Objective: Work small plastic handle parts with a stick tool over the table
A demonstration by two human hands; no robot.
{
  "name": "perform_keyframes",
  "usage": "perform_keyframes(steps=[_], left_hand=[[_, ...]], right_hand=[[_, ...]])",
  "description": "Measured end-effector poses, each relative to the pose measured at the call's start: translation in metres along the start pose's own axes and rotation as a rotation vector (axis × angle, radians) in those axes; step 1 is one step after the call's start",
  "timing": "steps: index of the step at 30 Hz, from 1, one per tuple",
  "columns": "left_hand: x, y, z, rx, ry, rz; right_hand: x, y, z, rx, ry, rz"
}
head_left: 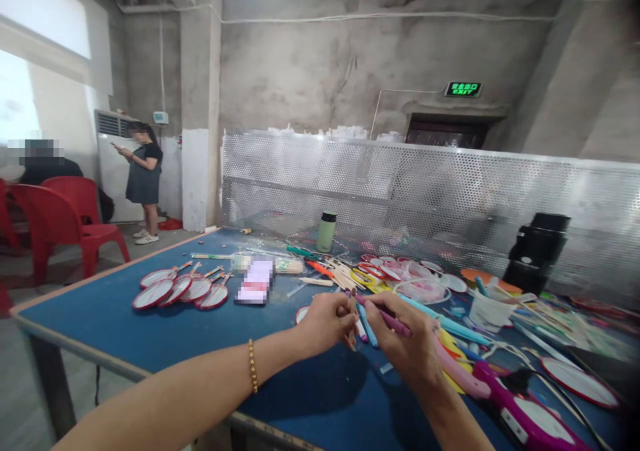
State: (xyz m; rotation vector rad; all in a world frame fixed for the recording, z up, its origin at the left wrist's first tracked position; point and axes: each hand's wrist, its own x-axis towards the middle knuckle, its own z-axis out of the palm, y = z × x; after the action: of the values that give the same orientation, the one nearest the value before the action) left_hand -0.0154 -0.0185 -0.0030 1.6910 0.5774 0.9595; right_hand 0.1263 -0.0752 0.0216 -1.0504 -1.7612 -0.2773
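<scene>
Stick (353,336), brown and roughly upright, is just below the frame's centre, pinched between the thumb and fingers of your left hand (323,321). Your right hand (410,334), just beside it, grips a purple pen (397,324) that slants toward the stick's upper end; whether they touch, I cannot tell. Left of your hands lies a phone (255,281), and farther left, red-rimmed discs (213,297) overlap. Near the centre stands a green bottle (326,232). Right of centre is a white cup (487,312); at lower right, a magenta device (533,414).
</scene>
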Motion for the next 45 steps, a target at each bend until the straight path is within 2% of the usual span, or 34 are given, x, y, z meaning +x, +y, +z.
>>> perform_keyframes(steps=[17, 34, 45], left_hand=[[-0.0007, 0.0016, 0.0001, 0.007, 0.004, -0.012], [-0.0001, -0.0011, 0.0001, -0.001, 0.009, -0.014], [0.0016, -0.0029, 0.0001, -0.004, 0.013, -0.005]], right_hand=[[0.0, -0.0038, -0.0013, -0.014, -0.02, -0.009], [0.0003, -0.0015, -0.0007, -0.067, 0.022, 0.001], [0.0001, -0.0022, -0.0004, -0.026, -0.002, -0.004]])
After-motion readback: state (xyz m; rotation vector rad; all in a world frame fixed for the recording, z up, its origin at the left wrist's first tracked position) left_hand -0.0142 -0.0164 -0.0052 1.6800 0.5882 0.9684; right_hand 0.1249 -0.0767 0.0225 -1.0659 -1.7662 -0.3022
